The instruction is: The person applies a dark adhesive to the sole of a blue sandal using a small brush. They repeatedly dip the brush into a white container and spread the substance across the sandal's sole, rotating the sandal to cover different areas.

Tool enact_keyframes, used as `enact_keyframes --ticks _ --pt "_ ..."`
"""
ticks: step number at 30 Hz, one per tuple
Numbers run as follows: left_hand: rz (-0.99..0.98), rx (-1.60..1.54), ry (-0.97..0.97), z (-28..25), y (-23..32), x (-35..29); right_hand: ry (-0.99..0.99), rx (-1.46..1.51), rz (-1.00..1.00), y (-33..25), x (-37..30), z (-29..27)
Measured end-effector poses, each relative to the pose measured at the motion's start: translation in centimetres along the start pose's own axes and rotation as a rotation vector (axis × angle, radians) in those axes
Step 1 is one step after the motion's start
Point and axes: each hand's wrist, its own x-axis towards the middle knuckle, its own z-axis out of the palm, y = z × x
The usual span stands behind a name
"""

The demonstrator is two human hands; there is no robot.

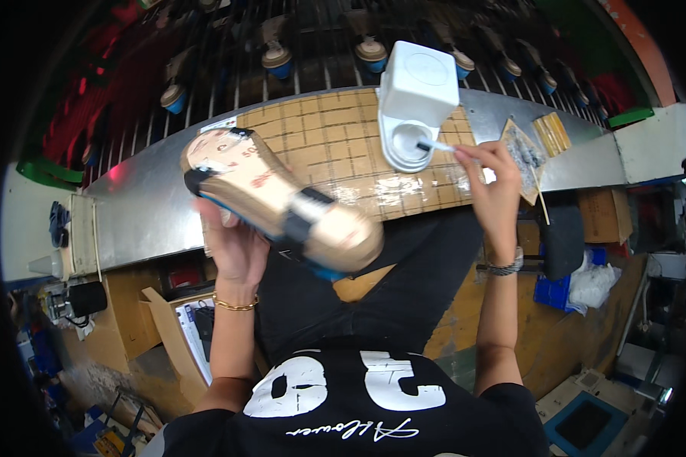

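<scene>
My left hand [236,247] grips a lasted shoe upper [263,179] from beneath, its pale underside turned up toward me. Black bands cross it at the heel and forefoot, red marks show on the midsection, and blue peeks out along the lower edge. Motion blurs its near end. Between the fingers of my right hand [497,179] is a small brush [440,145] with a light handle. Its dark tip sits over the round cup of a white glue dispenser [419,80], though I cannot tell whether it touches the contents.
A cardboard sheet [328,122] with a taped grid covers part of the metal bench [145,202]. Beyond it, several similar shoes [277,61] hang over a dark rack of bars. To the right lie a stained pad with a stick [541,190] and a yellow block [552,135].
</scene>
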Motion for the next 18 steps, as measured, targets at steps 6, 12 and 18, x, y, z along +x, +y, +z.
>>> enact_keyframes --ticks 6,12,18 --pt "-0.248 -0.181 -0.220 2.3 0.2 2.1 0.033 -0.269 -0.212 0.2 0.0 2.0" --pt "-0.281 -0.175 -0.278 1.7 -0.8 1.8 -0.115 0.148 0.282 0.8 -0.9 1.3" --pt "-0.293 0.044 -0.251 0.9 -1.9 0.8 -0.346 0.355 0.423 1.8 0.4 0.2"
